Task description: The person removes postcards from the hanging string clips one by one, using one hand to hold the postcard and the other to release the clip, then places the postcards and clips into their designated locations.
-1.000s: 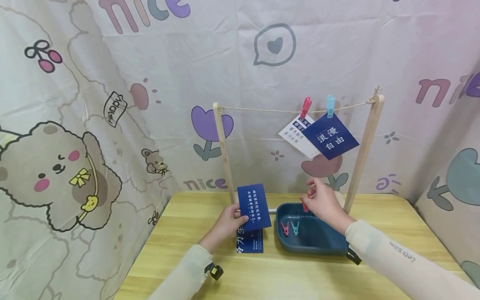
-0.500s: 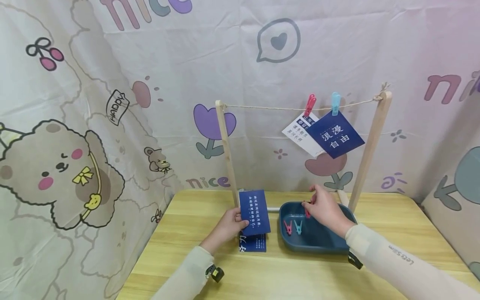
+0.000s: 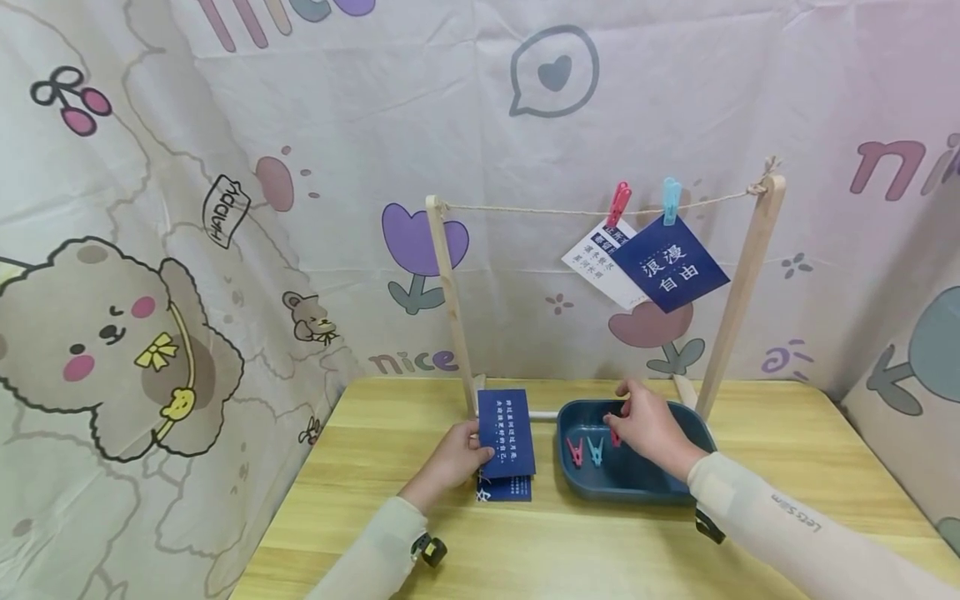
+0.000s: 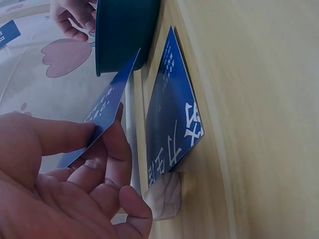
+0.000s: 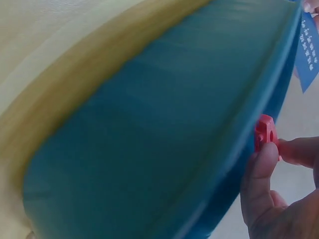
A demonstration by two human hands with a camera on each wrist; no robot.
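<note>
Five pegs (image 5: pixel 265 130), four cards (image 3: pixel 507 433), one tray (image 3: pixel 622 483) and one string (image 3: pixel 525 210) are visible.

I see a navy held card (image 3: pixel 517 433) with white characters and a red held clip (image 5: pixel 265 130). The tray (image 3: pixel 630 492) looks dark teal to me, with a turquoise clip (image 3: pixel 595 451) inside. Yellow wood grain covers the worktop (image 3: pixel 562 550). The off-white backdrop (image 3: pixel 360 125) is patterned with a purple tulip (image 3: pixel 410 243) and a pale-brown bear (image 3: pixel 108 362).

A pale printed cloth (image 3: pixel 360 125) hangs behind the wood-grained desk (image 3: pixel 570 550), showing a winking bear (image 3: pixel 105 308) (pink-cheeked, with a yellow bow (image 3: pixel 156 352)), a purple tulip (image 3: pixel 408 242), pink cherries (image 3: pixel 79 122) and a speech bubble (image 3: pixel 555 102) around a heart (image 3: pixel 555 73).
</note>
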